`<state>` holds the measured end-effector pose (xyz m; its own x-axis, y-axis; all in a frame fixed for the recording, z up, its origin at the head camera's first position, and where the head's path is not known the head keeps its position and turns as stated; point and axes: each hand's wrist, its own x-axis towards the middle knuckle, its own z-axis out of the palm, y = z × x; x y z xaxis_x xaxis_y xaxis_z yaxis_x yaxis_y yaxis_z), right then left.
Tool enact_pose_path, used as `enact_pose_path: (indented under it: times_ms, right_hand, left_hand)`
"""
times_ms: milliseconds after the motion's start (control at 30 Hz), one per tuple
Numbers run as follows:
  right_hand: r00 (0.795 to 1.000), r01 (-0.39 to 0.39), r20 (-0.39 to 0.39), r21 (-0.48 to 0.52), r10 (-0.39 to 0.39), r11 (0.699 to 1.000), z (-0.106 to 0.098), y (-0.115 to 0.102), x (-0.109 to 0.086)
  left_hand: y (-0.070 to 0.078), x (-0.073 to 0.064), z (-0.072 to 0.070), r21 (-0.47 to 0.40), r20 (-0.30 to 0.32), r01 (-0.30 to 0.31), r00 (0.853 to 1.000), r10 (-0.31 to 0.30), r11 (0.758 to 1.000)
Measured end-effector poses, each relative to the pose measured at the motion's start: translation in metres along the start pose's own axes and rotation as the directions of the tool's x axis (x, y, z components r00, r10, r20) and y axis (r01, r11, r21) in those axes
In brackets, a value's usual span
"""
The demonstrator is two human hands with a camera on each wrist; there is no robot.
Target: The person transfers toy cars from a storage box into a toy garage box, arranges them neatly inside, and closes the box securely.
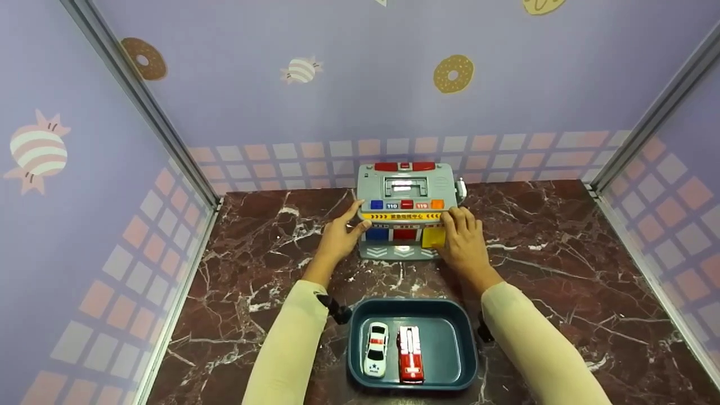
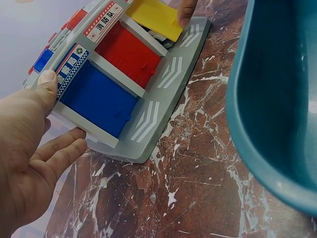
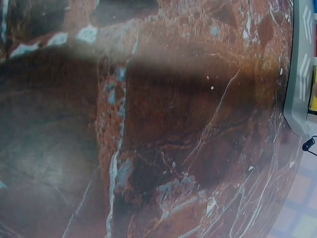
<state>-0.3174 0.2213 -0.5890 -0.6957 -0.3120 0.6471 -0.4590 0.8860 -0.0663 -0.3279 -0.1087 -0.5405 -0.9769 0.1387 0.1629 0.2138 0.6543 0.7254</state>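
A grey toy garage [image 1: 405, 191] with blue, red and yellow doors stands against the back wall. Its left front edge is held by my left hand [image 1: 338, 239], thumb on the front and index finger along the side; the lower fingers are fairly straight in the left wrist view. My right hand [image 1: 466, 242] grips the right front corner, fingers bent over the roof edge. The yellow door [image 2: 156, 19] is tilted outward, with a fingertip at its lower edge. Something dark shows partly behind it. Both the blue door [image 2: 99, 99] and red door [image 2: 128, 57] are down.
A dark teal tray [image 1: 413, 384] sits in front of the garage between my forearms. It holds a white toy police car [image 1: 376, 350] and a red toy fire truck [image 1: 410, 357]. Patterned panels [image 1: 371, 67] enclose the marbled tabletop [image 1: 270, 259].
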Motion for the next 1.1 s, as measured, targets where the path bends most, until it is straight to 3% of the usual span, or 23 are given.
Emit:
enact_pose_path:
  times_ms: [1100]
  right_hand:
    - [0.999, 0.035, -0.001, -0.099, -0.035, 0.995, 0.0085, 0.0019, 0.0026]
  left_hand:
    - [-0.0016, 0.0001, 0.0010, 0.001, -0.011, -0.008, 1.000, 0.008, 1.000]
